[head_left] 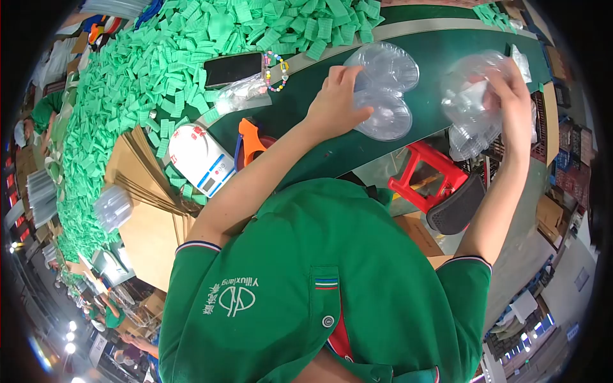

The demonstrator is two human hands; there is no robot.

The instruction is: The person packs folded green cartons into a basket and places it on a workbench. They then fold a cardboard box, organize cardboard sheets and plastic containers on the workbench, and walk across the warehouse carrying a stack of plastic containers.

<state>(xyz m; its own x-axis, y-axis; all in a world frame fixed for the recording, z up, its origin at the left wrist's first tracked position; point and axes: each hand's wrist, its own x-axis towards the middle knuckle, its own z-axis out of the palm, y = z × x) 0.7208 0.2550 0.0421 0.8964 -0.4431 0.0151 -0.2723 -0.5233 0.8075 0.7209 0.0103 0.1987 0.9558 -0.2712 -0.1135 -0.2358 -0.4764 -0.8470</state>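
Observation:
A clear plastic container (386, 70) with two rounded halves lies on the dark green work surface (319, 156). My left hand (335, 105) is closed on its left edge, fingers and thumb curled against the plastic. At the right, my right hand (507, 92) is wrapped round another clear plastic container (460, 86), slightly blurred and raised by the table's edge. Something whitish shows through its wall. More clear plastic (469, 140) hangs below that hand.
A heap of green packets (159, 70) spreads across the back and left. Nearby are a phone (234, 69), a beaded loop (276, 71), a white scale (198, 156) and an orange-handled tool (251, 140). A red stool (428, 175) stands below the edge. Cardboard sheets (150, 217) lean left.

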